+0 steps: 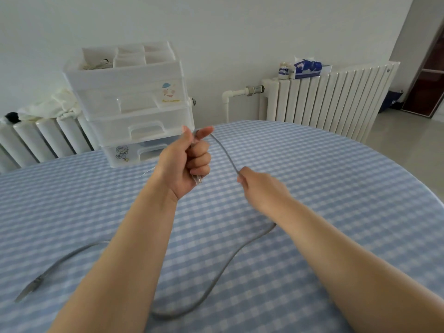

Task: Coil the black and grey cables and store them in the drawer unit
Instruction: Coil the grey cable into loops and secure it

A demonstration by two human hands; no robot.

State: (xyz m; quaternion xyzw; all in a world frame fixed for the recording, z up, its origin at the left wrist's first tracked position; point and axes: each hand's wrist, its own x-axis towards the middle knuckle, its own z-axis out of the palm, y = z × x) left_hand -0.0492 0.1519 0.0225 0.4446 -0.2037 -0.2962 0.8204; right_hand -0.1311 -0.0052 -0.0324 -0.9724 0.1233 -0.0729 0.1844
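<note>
Grey cable (225, 153) is being coiled above the middle of the desk (336, 179), so the coiling step looks barely begun. The left hand (186, 162) is clenched round one end, thumb up. The right hand (262, 188) pinches the cable just beyond, a short span stretched between them. Most of its length trails loose toward the desk's near edge. Next, I'd judge, a loop must be fed into the left fist. The drawer unit (134, 104) waits at the far edge, all three drawers apparently closed.
</note>
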